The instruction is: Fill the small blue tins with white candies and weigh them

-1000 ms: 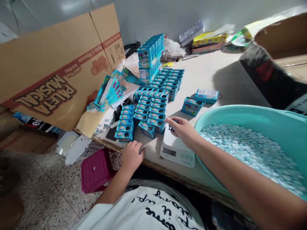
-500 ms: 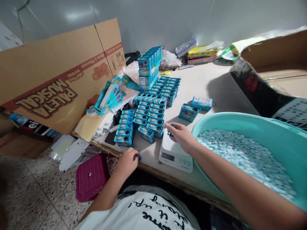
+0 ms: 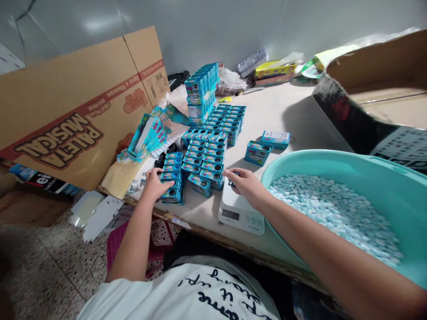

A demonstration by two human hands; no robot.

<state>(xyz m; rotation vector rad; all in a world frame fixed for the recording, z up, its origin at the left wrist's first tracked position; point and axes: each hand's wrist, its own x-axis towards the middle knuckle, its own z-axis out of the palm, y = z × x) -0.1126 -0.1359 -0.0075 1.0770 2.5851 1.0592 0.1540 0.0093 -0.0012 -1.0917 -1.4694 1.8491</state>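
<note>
My left hand (image 3: 156, 186) reaches over the left row of small blue candy boxes (image 3: 173, 168). Its thumb and fingers close round one of the boxes at the near end of that row. Above the white kitchen scale (image 3: 242, 217), my right hand (image 3: 245, 186) is closed, fingertips together on a small dark-blue thing too hidden to name. Beside those fingertips stand more blue boxes in rows, one set apart at the front (image 3: 200, 185). A turquoise tub (image 3: 320, 162) of pale blue and white candies (image 3: 333, 218) stands right of the scale.
Two blue boxes (image 3: 258, 153) lie apart behind the scale. Stacked boxes (image 3: 201, 91) rise at the back. Flattened blue cartons (image 3: 150, 135) lean near a large cardboard box (image 3: 83, 106). An open carton (image 3: 367, 106) is at right; a magenta stool (image 3: 116, 242) stands below the table edge.
My left hand has moved from the table's front edge up and left onto the row of boxes. My right hand stays over the scale. The view has shifted slightly.
</note>
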